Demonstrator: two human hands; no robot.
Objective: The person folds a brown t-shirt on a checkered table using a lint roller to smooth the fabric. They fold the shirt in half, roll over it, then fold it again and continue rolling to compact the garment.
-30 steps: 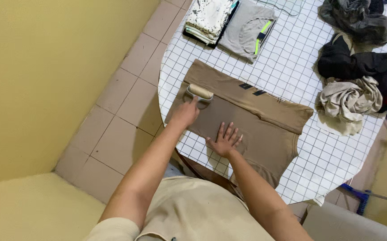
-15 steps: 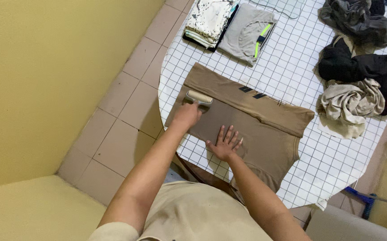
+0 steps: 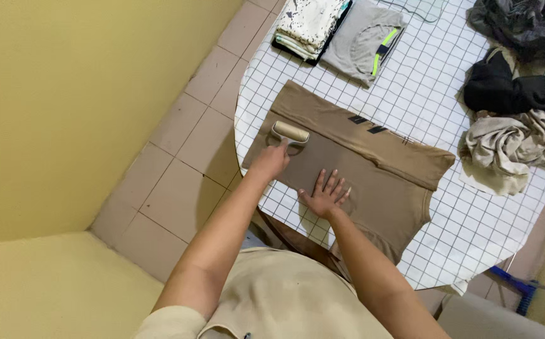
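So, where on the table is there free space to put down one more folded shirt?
The bare checkered cloth between the brown shirt, the folded grey shirt and the crumpled heap is free. So is the near right patch beside the brown shirt. The far right edge is crowded with dark clothes.

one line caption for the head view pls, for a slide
Left hand runs a beige lint roller over a folded brown t-shirt on a white grid-patterned table; right hand presses it flat.

left hand (image 3: 270, 161) closed, arm outstretched; right hand (image 3: 326, 195) flat, fingers (image 3: 335, 182) spread
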